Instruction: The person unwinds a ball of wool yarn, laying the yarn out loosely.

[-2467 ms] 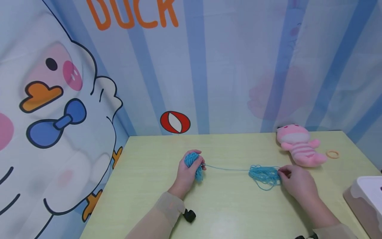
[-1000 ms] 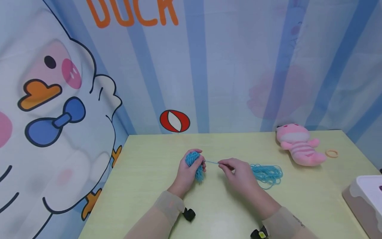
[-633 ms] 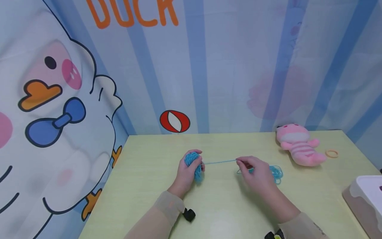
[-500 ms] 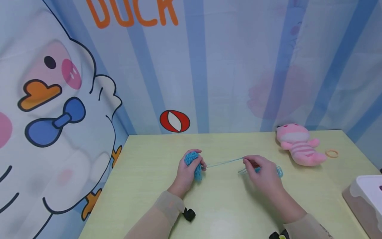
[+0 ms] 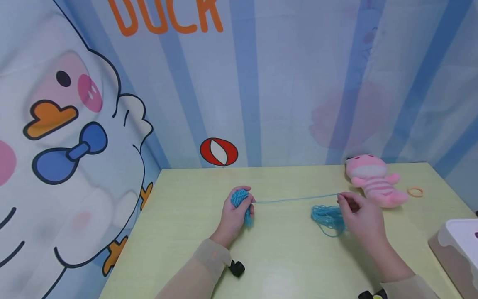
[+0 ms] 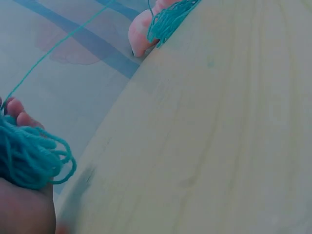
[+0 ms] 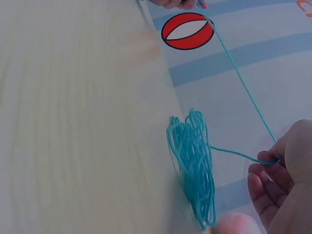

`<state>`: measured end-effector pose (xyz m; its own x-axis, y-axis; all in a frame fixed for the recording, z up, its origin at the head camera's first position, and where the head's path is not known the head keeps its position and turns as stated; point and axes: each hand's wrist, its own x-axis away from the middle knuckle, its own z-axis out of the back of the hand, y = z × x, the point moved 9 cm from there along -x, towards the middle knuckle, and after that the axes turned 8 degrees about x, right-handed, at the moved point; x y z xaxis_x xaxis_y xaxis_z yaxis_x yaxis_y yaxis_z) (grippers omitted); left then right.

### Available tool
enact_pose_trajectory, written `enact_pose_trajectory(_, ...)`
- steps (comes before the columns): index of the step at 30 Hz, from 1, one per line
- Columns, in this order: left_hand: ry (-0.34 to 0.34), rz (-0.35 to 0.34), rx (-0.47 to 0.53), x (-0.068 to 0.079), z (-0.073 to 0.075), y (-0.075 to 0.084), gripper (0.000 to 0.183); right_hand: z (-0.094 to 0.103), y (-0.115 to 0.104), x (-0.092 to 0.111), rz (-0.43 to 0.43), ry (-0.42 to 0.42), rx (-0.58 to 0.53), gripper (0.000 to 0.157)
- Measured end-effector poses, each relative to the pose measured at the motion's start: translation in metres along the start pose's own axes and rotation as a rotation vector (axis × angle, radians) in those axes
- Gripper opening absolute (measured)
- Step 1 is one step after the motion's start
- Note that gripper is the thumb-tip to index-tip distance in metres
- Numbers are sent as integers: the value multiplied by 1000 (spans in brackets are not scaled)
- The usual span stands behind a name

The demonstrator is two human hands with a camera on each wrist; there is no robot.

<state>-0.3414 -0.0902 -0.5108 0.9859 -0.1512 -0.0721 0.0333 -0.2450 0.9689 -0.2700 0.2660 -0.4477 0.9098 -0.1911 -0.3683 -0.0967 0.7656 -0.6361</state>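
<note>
Our right grip (image 5: pixel 365 218) had moved farther right since the earlier frame, lengthening the strand (image 5: pixel 295 199) it pinched; our left grip (image 5: pixel 231 216) was curled round the bundle (image 5: pixel 239 198). We judged the winding only partly done: a loose skein (image 5: pixel 328 218), seemingly left to wind, lay on the table (image 5: pixel 280 257) near the right grip.

In the head view, a yarn bundle (image 5: pixel 239 198) is held in the left hand (image 5: pixel 232 216) near the centre. A strand (image 5: pixel 291 200) is stretched from it to the right hand (image 5: pixel 366 220). Below the strand, loose yarn (image 5: pixel 326 219) is laid on the table (image 5: pixel 284 257). At upper right a stuffed toy (image 5: pixel 373 185) is placed, left of a ring (image 5: pixel 422 192); a box (image 5: pixel 453 259) is seen lower right.
</note>
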Motion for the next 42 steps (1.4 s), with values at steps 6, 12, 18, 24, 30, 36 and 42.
enact_pose_trajectory(6,17,-13,15,1,2,2,45,13,19,0,-13,25,61,27)
enact_pose_trajectory(12,32,-20,4,3,2,5,44,18,41,1,-72,-13,181,31)
enact_pose_trajectory(18,51,-16,13,2,3,4,44,15,52,2,-69,-88,244,32)
enact_pose_trajectory(24,23,-24,26,3,1,6,43,-1,55,3,-56,-226,280,32)
enact_pose_trajectory(30,21,-10,16,4,-1,6,42,-8,55,2,-61,-237,292,27)
enact_pose_trajectory(36,21,-11,10,5,-2,7,41,-8,51,2,-97,-217,279,20)
enact_pose_trajectory(42,4,-9,1,5,-3,7,41,-7,9,6,48,-33,186,16)
